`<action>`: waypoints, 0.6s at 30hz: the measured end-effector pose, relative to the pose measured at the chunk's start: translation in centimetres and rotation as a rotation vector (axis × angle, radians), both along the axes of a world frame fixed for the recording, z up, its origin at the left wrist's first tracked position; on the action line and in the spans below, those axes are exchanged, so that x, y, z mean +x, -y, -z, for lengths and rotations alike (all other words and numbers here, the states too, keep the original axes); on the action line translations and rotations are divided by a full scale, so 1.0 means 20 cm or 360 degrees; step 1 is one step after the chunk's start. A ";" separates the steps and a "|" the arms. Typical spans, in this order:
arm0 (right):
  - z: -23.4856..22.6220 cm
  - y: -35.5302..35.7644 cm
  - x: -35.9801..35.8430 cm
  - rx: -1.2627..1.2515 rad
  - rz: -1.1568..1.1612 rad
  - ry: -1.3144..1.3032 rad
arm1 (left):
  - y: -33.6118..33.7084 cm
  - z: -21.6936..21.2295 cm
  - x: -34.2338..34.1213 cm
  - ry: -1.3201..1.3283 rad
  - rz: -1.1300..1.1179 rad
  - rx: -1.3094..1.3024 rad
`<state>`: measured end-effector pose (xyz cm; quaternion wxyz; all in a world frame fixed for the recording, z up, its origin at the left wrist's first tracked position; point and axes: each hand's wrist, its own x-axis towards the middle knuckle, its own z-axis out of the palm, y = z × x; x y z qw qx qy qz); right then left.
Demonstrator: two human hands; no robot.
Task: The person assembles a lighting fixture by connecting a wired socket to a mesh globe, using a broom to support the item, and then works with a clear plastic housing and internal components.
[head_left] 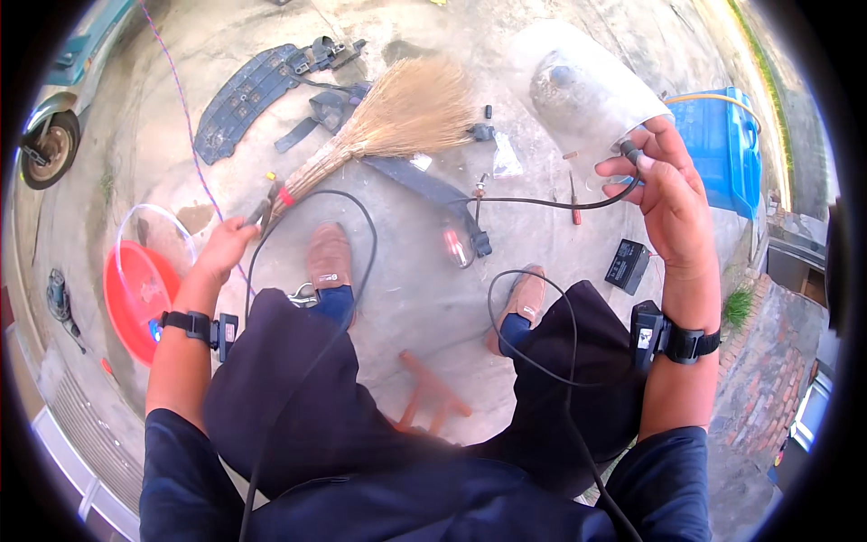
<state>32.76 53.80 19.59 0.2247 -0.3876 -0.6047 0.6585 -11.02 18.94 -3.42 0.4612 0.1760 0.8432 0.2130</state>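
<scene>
My right hand (673, 185) is closed with thumb and fingers on the end of a black cable (542, 202), beside the rim of a white cylindrical container (591, 86). Whether that cable end joins the container I cannot tell. Over at the left, my left hand (228, 248) pinches a slim dark tool (267, 204) close to the broom's handle; its exact kind is unclear. The straw broom (397, 113), with a red band on its handle, lies across dark straps. The cable loops over both my legs.
A red basin (135, 303) stands left, a blue jerrycan (722, 149) right. A black battery (627, 266), a red-handled screwdriver (575, 203) and a dark padded belt (248, 99) lie on the concrete. A reddish stool (429, 393) shows between my legs; a wheel (51, 149) stands far left.
</scene>
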 end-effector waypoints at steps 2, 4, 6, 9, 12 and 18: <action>-0.04 0.00 0.04 0.0082 0.0114 -0.0030 | -0.06 -0.15 -0.07 0.0040 -0.0219 0.0318; -0.11 0.03 0.07 0.0128 0.0149 -0.0048 | -0.18 -0.33 -0.09 0.0335 -0.0346 0.0609; -0.16 0.04 0.11 0.0193 0.0188 -0.0124 | -0.27 -0.57 -0.10 0.0590 -0.0417 0.1026; -0.21 0.06 0.14 0.0236 0.0260 -0.0242 | -0.45 -0.99 0.05 0.0728 -0.0410 0.1333; -0.27 0.08 0.18 0.0259 0.0375 -0.0349 | -0.59 -1.26 0.14 0.1044 -0.0014 0.1847; -0.28 0.08 0.28 0.0223 0.0439 -0.0498 | -0.77 -1.66 0.46 0.0976 0.0411 0.2152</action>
